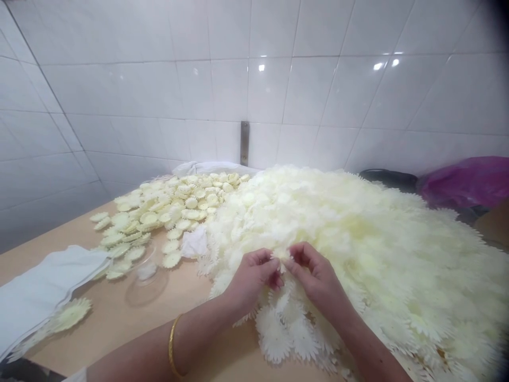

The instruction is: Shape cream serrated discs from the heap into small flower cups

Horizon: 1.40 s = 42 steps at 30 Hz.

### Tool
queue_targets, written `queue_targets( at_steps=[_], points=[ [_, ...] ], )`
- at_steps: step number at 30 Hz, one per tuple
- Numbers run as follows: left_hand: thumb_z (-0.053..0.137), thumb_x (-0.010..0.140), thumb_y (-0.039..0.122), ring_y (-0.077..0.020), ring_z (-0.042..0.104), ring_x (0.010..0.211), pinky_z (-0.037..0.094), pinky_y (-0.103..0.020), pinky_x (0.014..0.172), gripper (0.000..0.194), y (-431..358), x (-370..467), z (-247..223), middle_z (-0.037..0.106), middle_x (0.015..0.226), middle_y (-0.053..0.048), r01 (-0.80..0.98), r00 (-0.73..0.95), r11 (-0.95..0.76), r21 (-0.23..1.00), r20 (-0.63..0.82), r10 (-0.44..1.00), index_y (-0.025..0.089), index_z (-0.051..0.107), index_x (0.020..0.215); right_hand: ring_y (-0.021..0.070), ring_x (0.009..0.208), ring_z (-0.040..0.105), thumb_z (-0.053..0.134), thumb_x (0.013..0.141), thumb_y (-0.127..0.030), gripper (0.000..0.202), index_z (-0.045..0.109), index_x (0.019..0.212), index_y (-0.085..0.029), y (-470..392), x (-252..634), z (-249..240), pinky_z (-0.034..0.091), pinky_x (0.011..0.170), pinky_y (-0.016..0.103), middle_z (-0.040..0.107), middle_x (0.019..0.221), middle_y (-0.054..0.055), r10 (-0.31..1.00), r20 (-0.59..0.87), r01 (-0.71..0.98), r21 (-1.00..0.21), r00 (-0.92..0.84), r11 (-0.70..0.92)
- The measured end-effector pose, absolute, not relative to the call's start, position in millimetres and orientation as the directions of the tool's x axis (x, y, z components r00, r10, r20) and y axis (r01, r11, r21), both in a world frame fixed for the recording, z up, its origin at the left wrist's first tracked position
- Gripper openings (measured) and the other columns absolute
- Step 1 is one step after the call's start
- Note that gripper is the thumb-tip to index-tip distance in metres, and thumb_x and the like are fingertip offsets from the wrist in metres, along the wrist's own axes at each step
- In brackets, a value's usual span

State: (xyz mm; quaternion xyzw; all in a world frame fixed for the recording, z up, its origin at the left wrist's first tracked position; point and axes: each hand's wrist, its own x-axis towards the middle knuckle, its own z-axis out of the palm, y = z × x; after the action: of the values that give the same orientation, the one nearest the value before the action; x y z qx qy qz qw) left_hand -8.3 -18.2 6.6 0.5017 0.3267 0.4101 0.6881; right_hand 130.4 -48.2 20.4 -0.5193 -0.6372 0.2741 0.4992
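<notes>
Between my two hands is a small pale-yellow petal piece with a toothed edge (281, 255), part of it hidden by fingers. My left hand (254, 273) pinches its left side between thumb and fingers. On the other side, the thumb and fingers of my right hand (316, 270) pinch it too. Both hands are just above the near edge of a large heap of cream flower-shaped petal pieces (358, 228). Several flat flower pieces (284, 329) with fringed edges lie below my wrists.
Stacked small yellow flower discs (170, 207) cover the table's back left. A clear dish (146, 276) and crumpled white tissue (194, 242) sit in front of them. White cloth (47, 292) lies at left, a purple bag (465, 180) at right. Behind rises a tiled wall (222, 90).
</notes>
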Motion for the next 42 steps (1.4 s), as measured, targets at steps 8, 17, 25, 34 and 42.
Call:
queue_targets(
  at_steps=[8,17,25,34,42],
  points=[
    [0.060,0.072,0.037,-0.0099,0.051,0.051,0.040,-0.024,0.055,0.024,-19.9,-8.6,8.7,0.053,0.055,0.000,-0.230,0.458,0.148,0.962,-0.027,0.888,0.014,0.052,0.068,0.0150,0.070,0.051,0.052,0.078,-0.034,0.020,0.043,0.088,-0.019,-47.1,131.5,13.7,0.041,0.063,0.025,0.049,0.074,0.001,0.917,0.377,0.406,-0.864,0.127,0.299],
    [0.059,0.072,0.032,-0.0090,0.048,0.049,0.038,-0.023,0.053,0.026,-20.2,-8.9,8.3,0.048,0.049,0.001,-0.231,0.438,0.155,0.960,-0.040,0.898,0.014,0.048,0.057,0.0149,0.072,0.053,0.044,0.084,-0.029,0.012,0.048,0.087,-0.018,-50.2,128.7,16.8,0.041,0.066,0.025,0.055,0.075,0.002,0.893,0.443,0.485,-0.799,0.076,0.355],
    [0.064,0.067,0.040,-0.0057,0.040,0.039,0.030,-0.020,0.042,0.035,-19.6,-9.3,10.2,0.046,0.045,0.003,-0.233,0.407,0.159,0.959,-0.052,0.912,0.015,0.043,0.053,0.0173,0.075,0.055,0.044,0.085,-0.030,0.017,0.055,0.081,-0.018,-54.4,128.8,27.0,0.042,0.069,0.027,0.058,0.078,0.004,0.862,0.506,0.470,-0.754,-0.027,0.458],
    [0.065,0.062,0.048,-0.0026,0.032,0.033,0.018,-0.018,0.034,0.038,-16.3,-6.9,9.8,0.039,0.043,0.006,-0.280,0.469,0.317,0.906,-0.160,0.869,0.014,0.049,0.059,0.0147,0.069,0.053,0.055,0.078,-0.029,0.013,0.052,0.073,-0.018,-51.8,129.5,22.1,0.041,0.067,0.026,0.056,0.069,0.001,0.924,0.335,0.286,-0.881,-0.184,0.377],
    [0.064,0.068,0.040,-0.0066,0.049,0.044,0.036,-0.019,0.046,0.029,-17.6,-8.6,15.0,0.054,0.054,0.000,-0.322,0.575,0.321,0.891,-0.086,0.814,0.013,0.052,0.068,0.0135,0.061,0.051,0.046,0.084,-0.033,0.021,0.047,0.068,-0.019,-48.6,132.6,23.3,0.041,0.064,0.026,0.052,0.061,-0.001,0.935,0.321,0.165,-0.924,-0.150,0.344]
  ],
)
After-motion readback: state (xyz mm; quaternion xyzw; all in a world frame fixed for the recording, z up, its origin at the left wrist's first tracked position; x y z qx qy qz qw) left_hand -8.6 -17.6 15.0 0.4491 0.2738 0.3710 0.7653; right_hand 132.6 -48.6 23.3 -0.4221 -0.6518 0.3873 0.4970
